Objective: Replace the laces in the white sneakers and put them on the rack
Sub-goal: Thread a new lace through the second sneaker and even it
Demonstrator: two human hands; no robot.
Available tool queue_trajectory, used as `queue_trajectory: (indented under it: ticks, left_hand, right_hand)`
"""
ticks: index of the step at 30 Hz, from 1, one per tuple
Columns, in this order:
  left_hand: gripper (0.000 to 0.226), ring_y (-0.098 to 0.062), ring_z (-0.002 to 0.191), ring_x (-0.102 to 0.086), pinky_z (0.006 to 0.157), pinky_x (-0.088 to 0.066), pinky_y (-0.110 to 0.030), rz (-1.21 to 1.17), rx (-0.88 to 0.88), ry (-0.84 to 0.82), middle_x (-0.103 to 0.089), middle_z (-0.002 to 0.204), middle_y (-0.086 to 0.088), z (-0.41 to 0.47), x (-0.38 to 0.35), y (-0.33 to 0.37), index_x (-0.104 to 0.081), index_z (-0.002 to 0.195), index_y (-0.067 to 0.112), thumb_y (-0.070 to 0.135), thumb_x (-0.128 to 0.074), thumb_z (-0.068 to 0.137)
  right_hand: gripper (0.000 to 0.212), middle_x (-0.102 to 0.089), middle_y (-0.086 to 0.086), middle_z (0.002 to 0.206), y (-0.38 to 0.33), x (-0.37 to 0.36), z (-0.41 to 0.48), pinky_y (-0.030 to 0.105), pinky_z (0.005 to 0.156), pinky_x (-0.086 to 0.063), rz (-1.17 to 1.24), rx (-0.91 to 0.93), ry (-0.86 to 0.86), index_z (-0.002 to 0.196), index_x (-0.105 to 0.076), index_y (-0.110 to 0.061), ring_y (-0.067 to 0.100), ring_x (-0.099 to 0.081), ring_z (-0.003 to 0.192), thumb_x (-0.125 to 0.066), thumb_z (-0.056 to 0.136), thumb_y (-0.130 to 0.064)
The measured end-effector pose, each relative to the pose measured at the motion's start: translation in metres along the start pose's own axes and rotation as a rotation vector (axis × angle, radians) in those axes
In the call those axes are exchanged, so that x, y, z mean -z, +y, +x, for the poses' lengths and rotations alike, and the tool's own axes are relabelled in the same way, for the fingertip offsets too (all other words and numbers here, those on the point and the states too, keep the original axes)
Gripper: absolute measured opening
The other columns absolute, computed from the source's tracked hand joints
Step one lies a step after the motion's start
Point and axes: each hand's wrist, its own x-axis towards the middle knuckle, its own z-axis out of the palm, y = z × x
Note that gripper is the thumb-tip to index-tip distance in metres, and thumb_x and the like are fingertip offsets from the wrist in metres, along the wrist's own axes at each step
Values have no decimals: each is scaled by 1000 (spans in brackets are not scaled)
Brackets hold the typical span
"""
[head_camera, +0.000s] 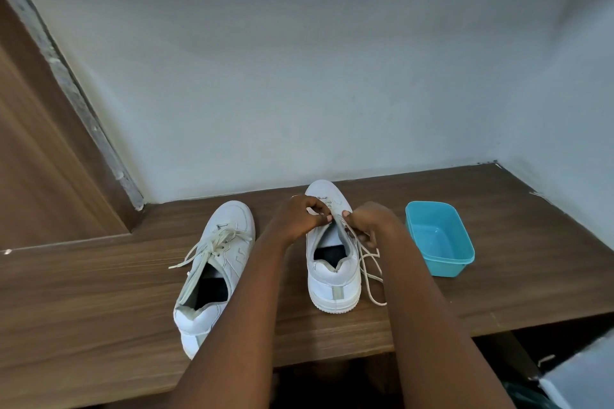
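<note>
Surface: brown wood-grain surface (99, 292) set in a corner against a pale wall (299, 76).
Right sneaker (332, 279): near mid-surface, standing on its sole, toe toward 12 o'clock and heel toward 6; white, tongue pulled up, grey strip down the heel.
Lace (372, 272): off-white and flat; loose loops trailing onto the surface at 4 o'clock of the heel.
Left hand (295, 219): curled over the eyelets, thumb and forefinger seemingly pinching the lace.
Right hand (368, 222): grasping lace strands at the 3 o'clock side of the tongue.
Left sneaker (232, 216): at 9 o'clock of the other and apart from it, toe tipped toward 1 o'clock; loosely laced, ends untied.
Tub (448, 269): teal plastic, at 3 o'clock of the right sneaker, near but not touching.
Handling: lace probably light, limp and quick to twist, so best pinched close to its tip for threading. Sneaker likely light, stiff in the sole and soft in the upper; best steadied at the eyelet flaps and carried by the heel collar.
</note>
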Motion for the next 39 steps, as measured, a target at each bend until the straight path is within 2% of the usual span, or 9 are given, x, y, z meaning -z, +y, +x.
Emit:
queue_trajectory:
  ticks: [4,9,12,16,20,26,29,31,39]
  left_hand:
    - [29,-1,72,-43,58,-30,-15,26,-1,-57,-57,101,5,-3,2,2,-68,104,13,21,-74,77]
    - [33,-1,68,-44,56,-33,-10,1,-30,-81,-56,98,4,-5,0,0,-60,104,19,16,-74,75]
    - [37,-2,68,-45,58,-34,-15,-19,-11,-94,-55,101,2,-2,-1,-2,-54,109,19,11,-70,76]
    - [36,-3,77,-50,65,-38,-12,-176,-28,-34,-55,101,5,-1,-2,8,-54,117,18,19,-68,83]
    - [24,-6,95,-56,73,-42,-4,-349,-78,95,-64,105,4,2,0,27,-62,118,16,18,-53,96]
    - [27,-6,94,-63,77,-45,-4,-575,-68,136,-68,113,-10,-1,-10,42,-64,118,3,9,-55,94]
    - [26,-3,89,-63,77,-46,-5,-661,-60,227,-68,105,-4,0,-18,53,-65,116,2,10,-58,92]
    - [21,-9,84,-64,82,-48,-19,-714,-33,281,-70,95,-5,0,-22,56,-69,107,1,11,-60,91]
    - [16,-15,89,-67,93,-49,-36,-393,-31,144,-73,88,-2,5,-23,48,-75,98,15,22,-67,86]
  right_hand:
    - [31,-59,18,86,-4,-16,1,37,76,-50,549,-82,4,96,-60,10,27,-58,73,-64,90,-20]
    - [22,-54,13,67,-9,-19,0,32,48,-47,1004,-152,21,67,-52,2,22,-53,51,-59,86,7]
    - [25,-55,12,64,-12,-18,-1,27,46,-47,1062,-40,154,62,-51,-1,19,-54,47,-64,76,15]
    - [25,-63,13,67,-18,-11,-4,47,78,-53,1137,132,127,58,-59,-4,29,-61,73,-66,69,17]
    - [18,-67,11,72,-24,-2,-9,49,93,-51,1086,223,81,64,-65,-8,29,-64,82,-69,76,6]
    - [9,-71,13,88,-30,17,-30,34,86,-55,984,410,146,76,-69,-5,23,-67,90,-67,80,3]
    - [6,-70,10,86,-32,22,-39,16,64,-55,973,451,125,82,-70,0,8,-69,73,-67,80,5]
    - [9,-71,7,82,-32,25,-42,12,57,-51,997,466,123,89,-70,4,2,-68,66,-66,81,5]
    - [12,-71,5,78,-26,34,-38,12,56,-50,1184,406,153,75,-67,-7,18,-68,83,-66,81,4]
